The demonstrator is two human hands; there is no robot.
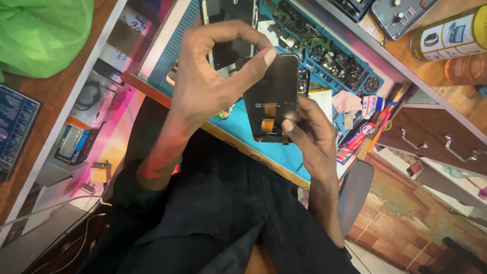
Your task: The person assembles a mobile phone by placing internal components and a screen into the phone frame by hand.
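A dark phone screen panel (274,96) with an orange flex strip on its back is held upright above the blue work mat (243,127). My left hand (208,76) pinches its upper edge, thumb tip on the top corner. My right hand (312,134) grips its lower right side, thumb pressed near the bottom edge. Behind the panel lies a phone body (228,30) on the mat.
A blue parts tray (329,61) with several small components sits at the mat's far side. Tubes and tools (360,132) lie to the right. A green bag (40,30) is at top left, a yellow can (451,33) at top right, drawers (431,142) on the right.
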